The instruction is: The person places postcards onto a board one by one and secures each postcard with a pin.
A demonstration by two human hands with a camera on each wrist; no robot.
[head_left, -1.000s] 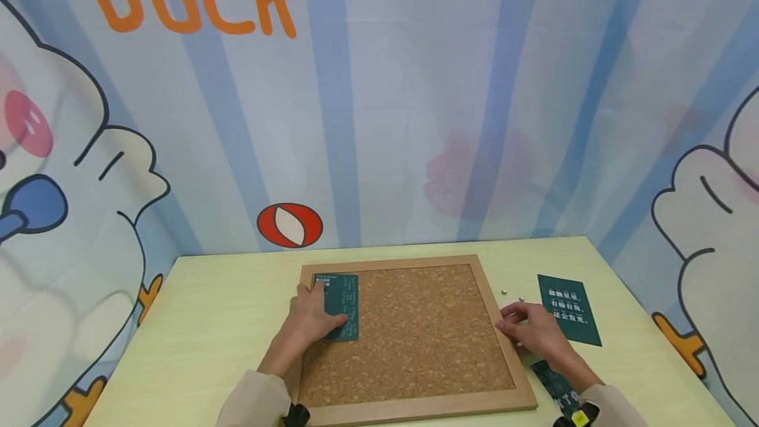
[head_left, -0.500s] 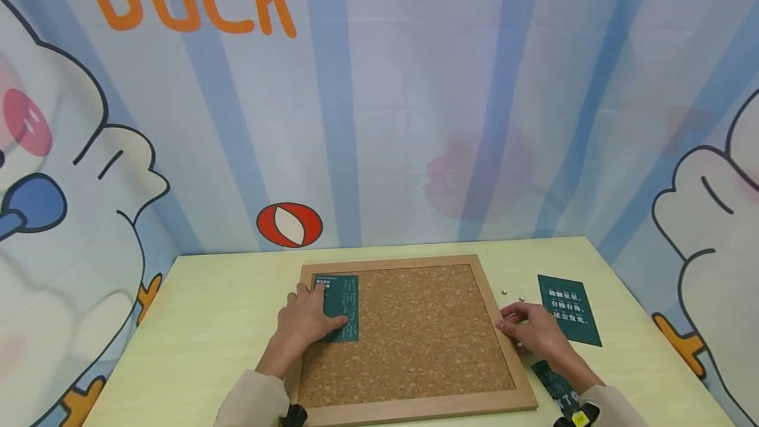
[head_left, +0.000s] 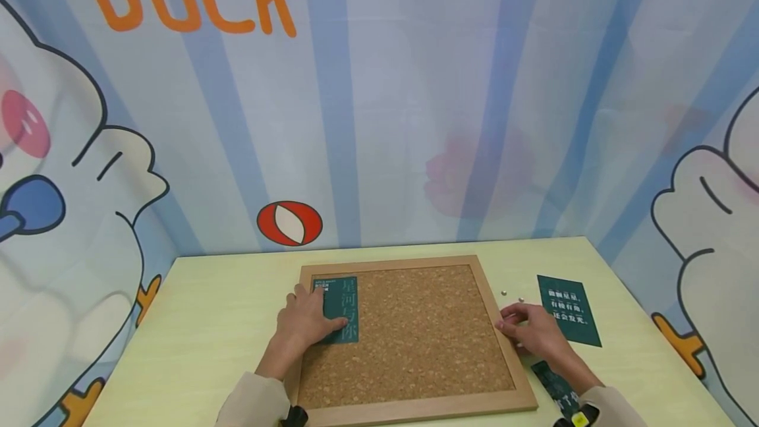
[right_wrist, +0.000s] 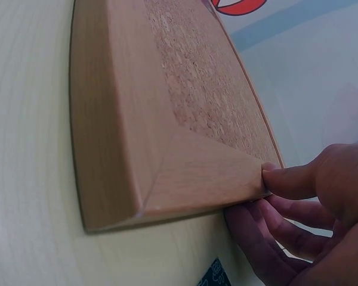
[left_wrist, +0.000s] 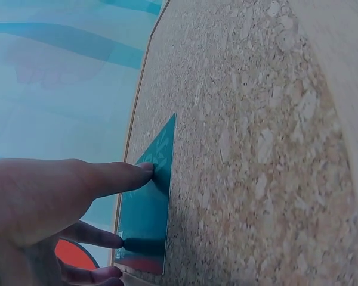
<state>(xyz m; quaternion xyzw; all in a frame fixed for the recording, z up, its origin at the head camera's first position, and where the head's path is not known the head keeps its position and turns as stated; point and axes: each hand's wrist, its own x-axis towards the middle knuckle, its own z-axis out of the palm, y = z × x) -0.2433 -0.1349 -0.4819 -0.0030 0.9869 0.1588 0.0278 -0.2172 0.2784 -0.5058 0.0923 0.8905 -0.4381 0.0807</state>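
A dark green card (head_left: 340,298) with pale printed characters lies at the upper left of a wood-framed cork board (head_left: 427,328). My left hand (head_left: 300,318) rests on it, thumb stretched across the card and fingers toward its top left. In the left wrist view, the thumb (left_wrist: 122,177) and a fingertip touch the card's face, both fairly straight. At the board's right side, my right hand (head_left: 532,329) grips the wooden frame (right_wrist: 209,179). The right wrist view has its thumb on top of the frame's edge and its fingers curled at the outer side.
To the right of the board lies another green card (head_left: 570,312) with white writing. A further dark green card (head_left: 554,384) is partly under the right forearm. Small round silvery pieces (head_left: 504,292) sit near the frame. A printed curtain (head_left: 391,117) stands behind the table.
The card under my left hand has shifted very slightly toward the front of the board, the hand with it. My right hand keeps its place on the frame.
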